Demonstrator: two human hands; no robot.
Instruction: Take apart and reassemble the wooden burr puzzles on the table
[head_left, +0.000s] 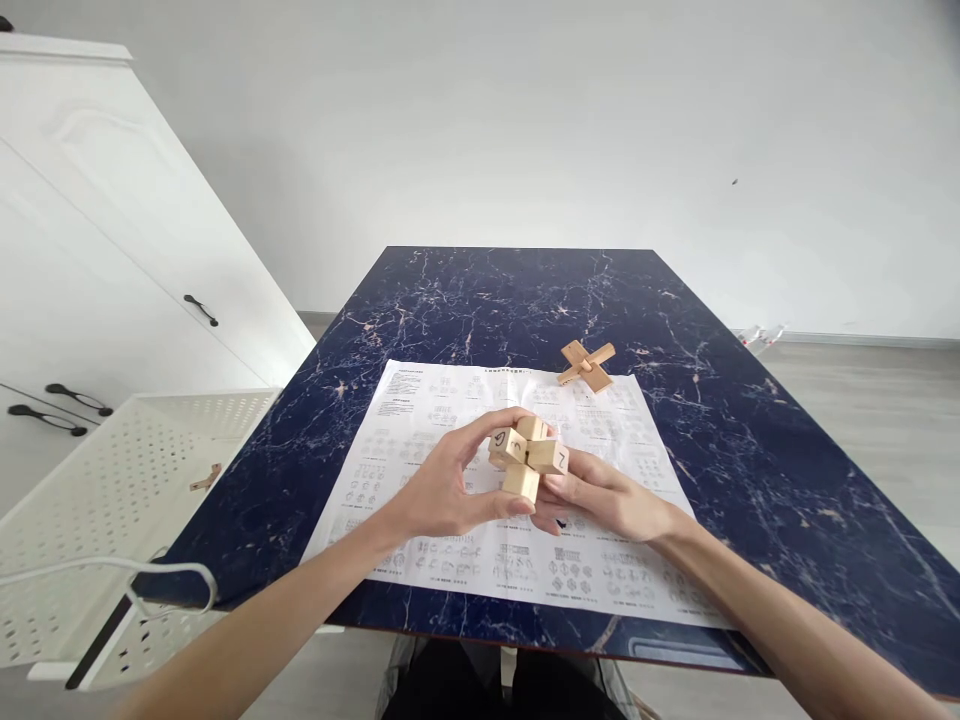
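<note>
Between both hands, above the printed sheet, is a light wooden burr puzzle (pixel 529 455) made of interlocked square pieces, with dark handwritten marks on some piece ends. My left hand (pixel 454 480) grips it from the left, the thumb along its near end and the fingers over its far end. From the right, my right hand (pixel 600 492) pinches it, thumb near the end marked like a 2; some of these fingers are hidden beneath. Under the hands lies a white instruction sheet (pixel 442 440) covered in small diagrams. A second, browner wooden puzzle (pixel 587 366) rests on the sheet's far right edge.
The dark blue marble-patterned table (pixel 495 300) has a wall behind it. At left stand a white cabinet (pixel 135 230) and a perforated white basket (pixel 82 500) with a small wooden piece (pixel 205 478) inside. A white cable (pixel 172 568) loops by the table's left corner.
</note>
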